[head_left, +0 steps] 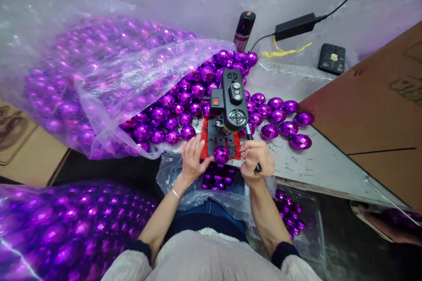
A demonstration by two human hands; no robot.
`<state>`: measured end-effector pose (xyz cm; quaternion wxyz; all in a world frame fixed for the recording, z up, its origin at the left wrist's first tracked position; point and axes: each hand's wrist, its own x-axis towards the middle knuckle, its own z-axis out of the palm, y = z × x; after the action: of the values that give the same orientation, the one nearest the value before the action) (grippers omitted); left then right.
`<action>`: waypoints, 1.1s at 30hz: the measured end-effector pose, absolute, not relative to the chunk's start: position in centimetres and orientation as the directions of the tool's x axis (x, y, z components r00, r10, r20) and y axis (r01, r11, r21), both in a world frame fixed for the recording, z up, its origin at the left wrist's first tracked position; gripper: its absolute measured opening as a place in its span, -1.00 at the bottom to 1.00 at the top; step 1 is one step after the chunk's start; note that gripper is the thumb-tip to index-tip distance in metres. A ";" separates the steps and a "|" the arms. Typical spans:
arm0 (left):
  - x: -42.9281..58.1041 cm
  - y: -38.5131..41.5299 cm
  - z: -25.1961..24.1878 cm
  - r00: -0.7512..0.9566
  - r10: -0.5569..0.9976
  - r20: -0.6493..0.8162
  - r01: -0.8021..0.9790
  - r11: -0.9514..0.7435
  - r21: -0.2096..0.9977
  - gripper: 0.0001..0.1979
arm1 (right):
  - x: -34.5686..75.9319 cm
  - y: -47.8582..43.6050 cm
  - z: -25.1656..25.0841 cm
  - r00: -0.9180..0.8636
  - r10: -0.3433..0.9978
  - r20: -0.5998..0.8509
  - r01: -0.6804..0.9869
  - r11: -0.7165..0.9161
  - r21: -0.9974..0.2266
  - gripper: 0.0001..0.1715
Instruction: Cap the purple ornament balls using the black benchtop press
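Note:
A small black bench press [234, 101] with a red switch and two round vents stands on a red base plate [204, 134]. My right hand [257, 160] is wrapped round its black-ended lever [258, 168]. At the front edge of the press sits a shiny purple faceted ball [221, 155]. My left hand [193, 158] is just left of that ball, fingers spread, the thumb tip pointing at it. Whether the thumb touches the ball I cannot tell. More purple balls [173, 137] lie close beyond my left fingers.
A clear plastic bag [138, 74] full of purple balls spreads across the left. Loose balls [289, 128] lie right of the press. Behind stand a dark spray can [244, 28], a power adapter [295, 26] and a black box [331, 58]. A cardboard box [376, 114] borders the right.

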<state>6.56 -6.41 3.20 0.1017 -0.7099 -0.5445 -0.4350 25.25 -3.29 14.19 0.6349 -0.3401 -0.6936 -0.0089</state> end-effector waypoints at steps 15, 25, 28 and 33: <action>4.5 -3.1 8.9 -0.350 0.839 0.417 0.526 -0.192 0.828 -0.26 | 25.2 -3.3 14.3 0.028 0.457 0.889 0.502 0.763 -0.408 -0.66; 8.3 -5.1 9.1 -0.094 0.935 -0.342 -0.691 0.186 0.699 -0.55 | 25.2 -3.3 14.1 0.033 0.455 0.890 0.508 0.759 -0.407 -0.65; 8.1 -5.0 8.7 -0.118 0.913 -0.391 -0.711 0.197 0.675 -0.59 | 25.1 -3.3 14.1 0.046 0.448 0.893 0.503 0.762 -0.408 -0.65; 8.3 -4.4 8.3 -0.192 0.926 -0.326 -0.550 0.174 0.817 -0.53 | 25.1 -3.3 14.1 0.040 0.440 0.897 0.498 0.770 -0.400 -0.66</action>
<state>8.28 -4.45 8.31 -0.6037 -0.1993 -0.4717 -0.6110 25.08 -3.26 14.12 0.6367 -0.3387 -0.6924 -0.0228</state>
